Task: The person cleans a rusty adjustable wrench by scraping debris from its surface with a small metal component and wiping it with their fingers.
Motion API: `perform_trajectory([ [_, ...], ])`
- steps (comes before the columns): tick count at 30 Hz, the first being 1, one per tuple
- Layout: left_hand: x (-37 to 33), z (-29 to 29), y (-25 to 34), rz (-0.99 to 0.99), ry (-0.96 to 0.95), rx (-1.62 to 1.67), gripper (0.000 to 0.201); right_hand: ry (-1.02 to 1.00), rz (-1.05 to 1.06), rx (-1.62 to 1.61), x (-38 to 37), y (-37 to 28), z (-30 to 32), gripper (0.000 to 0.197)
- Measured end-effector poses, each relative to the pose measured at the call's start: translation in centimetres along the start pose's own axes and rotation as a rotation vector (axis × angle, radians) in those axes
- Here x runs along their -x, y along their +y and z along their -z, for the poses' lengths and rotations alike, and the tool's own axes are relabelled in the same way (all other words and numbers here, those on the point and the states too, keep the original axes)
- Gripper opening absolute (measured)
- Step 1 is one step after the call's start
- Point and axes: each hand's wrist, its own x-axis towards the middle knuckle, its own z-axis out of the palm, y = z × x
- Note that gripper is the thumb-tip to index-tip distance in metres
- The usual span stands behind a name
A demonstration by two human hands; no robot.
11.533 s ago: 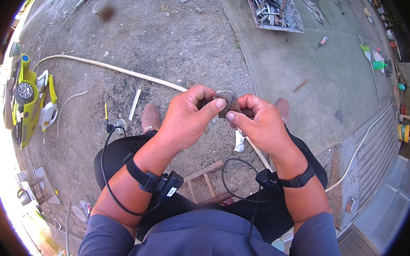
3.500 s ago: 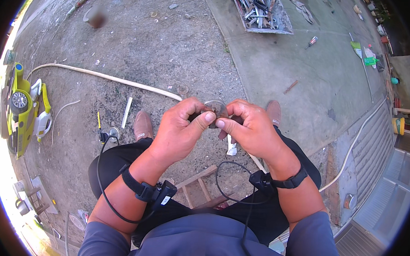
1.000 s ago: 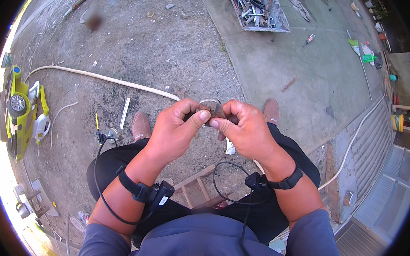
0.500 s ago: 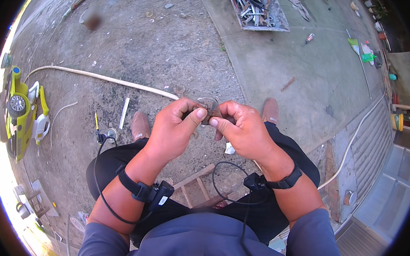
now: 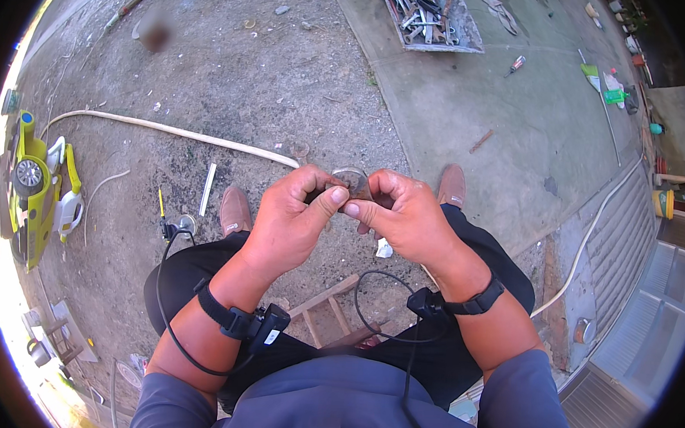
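Between my two hands, in front of my knees, is a small metal part (image 5: 353, 182) with a rounded grey end and rusty brown patches. My left hand (image 5: 295, 215) pinches its left side between thumb and bent fingers. From the other side my right hand (image 5: 409, 218) grips it the same way, and the two thumb tips nearly meet on the near face. The fingers cover much of the part, so its exact kind cannot be made out. Below the hands a scrap of white paper (image 5: 384, 249) lies on the ground.
A metal tray (image 5: 464, 45) of wrenches stands ahead, with a screwdriver (image 5: 516, 64) near it. A pale hose (image 5: 183, 132) runs in from the left, where a yellow-green wheeled machine (image 5: 34, 195) stands. A wooden frame (image 5: 321, 299) is between my legs. A yellow bucket (image 5: 662, 204) is far right.
My thumbs have drawn closer together, and the metal part has turned slightly, showing its rounded grey end differently. Both hands keep hold of it in nearly the same place.
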Motion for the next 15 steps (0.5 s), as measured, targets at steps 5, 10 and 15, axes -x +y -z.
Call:
perform_trajectory([
  [5,-0.01,0.03,-0.07,0.011,-0.016,0.031,0.018,-0.012,0.054,-0.025,0.07,0.25,0.05,0.017],
  [10,0.01,0.1,-0.18,-0.001,-0.016,0.018,0.018,-0.01,0.069,-0.053,0.09,0.37,-0.04,0.015],
  [15,-0.12,-0.13,0.39,0.038,0.011,-0.032,0.02,0.012,0.07,-0.062,0.13,0.36,-0.16,0.015],
])
